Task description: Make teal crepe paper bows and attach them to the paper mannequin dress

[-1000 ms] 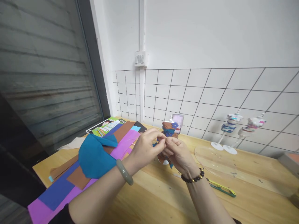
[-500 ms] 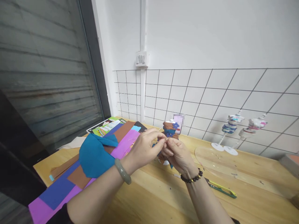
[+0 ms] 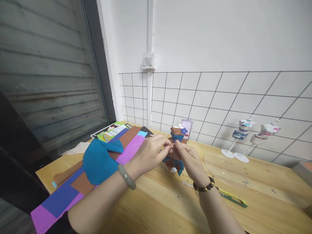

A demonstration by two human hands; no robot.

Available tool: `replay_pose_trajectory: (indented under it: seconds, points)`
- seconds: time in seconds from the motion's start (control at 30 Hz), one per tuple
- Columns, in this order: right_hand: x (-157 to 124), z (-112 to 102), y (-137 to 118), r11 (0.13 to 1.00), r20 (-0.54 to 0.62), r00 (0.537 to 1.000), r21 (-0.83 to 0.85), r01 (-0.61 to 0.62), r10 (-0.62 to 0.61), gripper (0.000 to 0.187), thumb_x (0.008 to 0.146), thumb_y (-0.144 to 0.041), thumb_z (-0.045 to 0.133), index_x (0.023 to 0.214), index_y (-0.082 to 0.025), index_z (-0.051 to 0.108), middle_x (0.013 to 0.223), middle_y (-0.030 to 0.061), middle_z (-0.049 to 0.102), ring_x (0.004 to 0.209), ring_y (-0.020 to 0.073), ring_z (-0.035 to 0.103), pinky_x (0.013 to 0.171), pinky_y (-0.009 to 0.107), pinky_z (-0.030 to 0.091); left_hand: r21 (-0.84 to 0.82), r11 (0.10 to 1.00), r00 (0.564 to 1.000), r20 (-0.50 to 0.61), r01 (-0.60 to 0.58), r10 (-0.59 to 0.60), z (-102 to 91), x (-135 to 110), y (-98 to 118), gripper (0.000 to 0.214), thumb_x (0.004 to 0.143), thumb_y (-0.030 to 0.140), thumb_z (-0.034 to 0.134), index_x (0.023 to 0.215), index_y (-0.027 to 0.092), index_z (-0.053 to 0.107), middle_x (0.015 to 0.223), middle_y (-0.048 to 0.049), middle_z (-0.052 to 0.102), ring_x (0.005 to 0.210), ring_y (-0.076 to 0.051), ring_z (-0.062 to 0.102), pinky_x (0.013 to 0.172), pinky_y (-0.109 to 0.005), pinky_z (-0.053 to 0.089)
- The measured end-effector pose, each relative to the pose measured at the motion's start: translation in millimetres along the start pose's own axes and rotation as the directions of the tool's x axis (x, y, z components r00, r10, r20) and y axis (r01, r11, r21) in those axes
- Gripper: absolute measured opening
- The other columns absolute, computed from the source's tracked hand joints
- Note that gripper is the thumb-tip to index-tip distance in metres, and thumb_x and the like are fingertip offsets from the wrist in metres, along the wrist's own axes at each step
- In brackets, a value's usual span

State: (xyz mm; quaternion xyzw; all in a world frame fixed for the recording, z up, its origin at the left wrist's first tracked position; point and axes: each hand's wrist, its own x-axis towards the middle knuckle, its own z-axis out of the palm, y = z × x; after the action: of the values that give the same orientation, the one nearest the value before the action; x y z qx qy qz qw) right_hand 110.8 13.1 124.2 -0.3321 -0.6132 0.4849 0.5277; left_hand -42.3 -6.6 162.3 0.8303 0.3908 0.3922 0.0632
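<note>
A small figure like a dress form [image 3: 179, 130], wrapped in brown and blue crinkled material with a blue flower, stands upright on the wooden table. My left hand [image 3: 156, 148] is in front of its left side, thumb and fingers pinched on a tiny whitish bit [image 3: 172, 147]. Against the figure's front is my right hand [image 3: 188, 156], its thumb and fingers closed beside the left fingertips. Whatever the right fingers grip is hidden. Below the hands, a brown and blue bow-like piece [image 3: 174, 165] shows on the figure.
Blue, brown and purple sheets [image 3: 99, 162] lie on the left over printed packs [image 3: 110, 131]. A yellow-green utility knife [image 3: 232, 197] lies at right, near a clear round sheet [image 3: 226, 169]. Two decorated forms on white stands [image 3: 227, 153] are by the wall grid. A phone [image 3: 187, 128] stands behind the figure.
My right hand has turned and shifted slightly right and down, its thumb now up against the figure's front. More of the lower figure shows. My left hand stays nearly in place.
</note>
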Motion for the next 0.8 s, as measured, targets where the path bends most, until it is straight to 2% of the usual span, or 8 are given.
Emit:
replay_pose_trajectory:
  seconds: [0.2, 0.4, 0.63, 0.8]
  points:
    - [-0.9, 3.2, 1.3, 0.994, 0.061, 0.998, 0.107, -0.022, 0.016, 0.028, 0.08, -0.045, 0.053, 0.071, -0.019, 0.053, 0.054, -0.0063, 0.037, 0.043, 0.006, 0.032, 0.04, 0.019, 0.035, -0.081, 0.995, 0.998, -0.015, 0.063, -0.065, 4.8, -1.9, 2.9, 0.012, 0.083, 0.016, 0.045, 0.078, 0.018, 0.056, 0.078, -0.0001, 0.057, 0.077, -0.013, 0.052, 0.068, -0.025, 0.038]
    - [0.1, 1.8, 5.5, 0.987, 0.084, 0.996, 0.159, -0.01, -0.003, 0.03, 0.082, -0.043, 0.052, 0.067, -0.018, 0.052, 0.053, -0.0069, 0.034, 0.043, 0.0052, 0.027, 0.04, 0.018, 0.028, -0.226, 0.966, 0.991, -0.027, 0.124, -0.133, 5.5, -1.0, 4.9, 0.013, 0.084, 0.019, 0.045, 0.077, 0.018, 0.056, 0.081, 0.0012, 0.059, 0.081, -0.012, 0.054, 0.074, -0.024, 0.04]
    - [1.9, 1.7, 6.8, 0.972, 0.154, 0.988, 0.229, -0.05, 0.015, 0.033, 0.083, -0.046, 0.05, 0.065, -0.018, 0.049, 0.046, -0.0086, 0.028, 0.042, 0.0059, 0.022, 0.039, 0.019, 0.022, -0.325, 0.927, 0.98, -0.002, 0.187, -0.199, 2.3, -1.6, 5.9, 0.017, 0.085, 0.024, 0.044, 0.078, 0.017, 0.058, 0.079, -0.0003, 0.06, 0.078, -0.012, 0.055, 0.072, -0.024, 0.042]
    - [1.0, 1.6, 2.9, 0.968, 0.172, 0.985, 0.241, -0.075, 0.034, 0.03, 0.082, -0.045, 0.051, 0.069, -0.017, 0.051, 0.049, -0.0082, 0.032, 0.042, 0.0056, 0.021, 0.04, 0.019, 0.021, -0.413, 0.888, 0.977, 0.018, 0.2, -0.212, 4.3, -4.3, 2.0, 0.019, 0.087, 0.027, 0.041, 0.085, 0.017, 0.057, 0.084, -0.002, 0.061, 0.081, -0.013, 0.056, 0.072, -0.025, 0.044]
